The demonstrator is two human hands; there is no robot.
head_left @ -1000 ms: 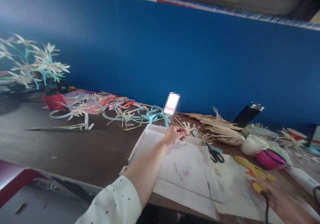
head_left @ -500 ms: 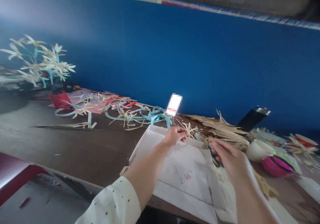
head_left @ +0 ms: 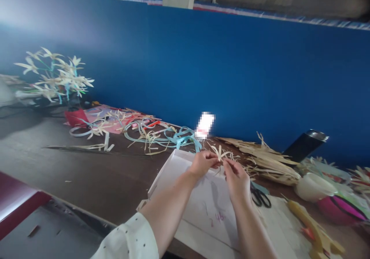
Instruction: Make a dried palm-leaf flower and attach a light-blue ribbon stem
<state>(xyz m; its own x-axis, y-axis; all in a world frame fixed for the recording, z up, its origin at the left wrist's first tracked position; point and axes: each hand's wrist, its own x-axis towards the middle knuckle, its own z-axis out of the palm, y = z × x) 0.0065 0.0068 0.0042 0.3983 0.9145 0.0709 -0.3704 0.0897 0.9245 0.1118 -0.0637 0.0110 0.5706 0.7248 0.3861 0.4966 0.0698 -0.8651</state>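
My left hand (head_left: 201,163) is closed in a pinch on a small straw flower (head_left: 220,153) with pale thin petals, held just above the far edge of a white paper sheet (head_left: 185,174). My right hand (head_left: 237,176) has come up beside it, and its fingertips pinch the same straw flower from the right. Both hands meet over the sheet, which bears red handwriting (head_left: 217,218) nearer to me. Black-handled scissors (head_left: 260,198) lie just right of my right hand.
A pile of dry straw leaves (head_left: 268,160) lies behind the hands. Light blue ribbon strips (head_left: 162,133) tangle at the left, with a straw flower bouquet (head_left: 54,76) far left. A black flask (head_left: 305,145), white cup (head_left: 313,187), pink bowl (head_left: 342,209) and yellow glue gun (head_left: 315,232) sit at right. A blue wall stands behind.
My right hand swung in from the lower right and came up to the straw flower held by my left hand. The view has shifted slightly.
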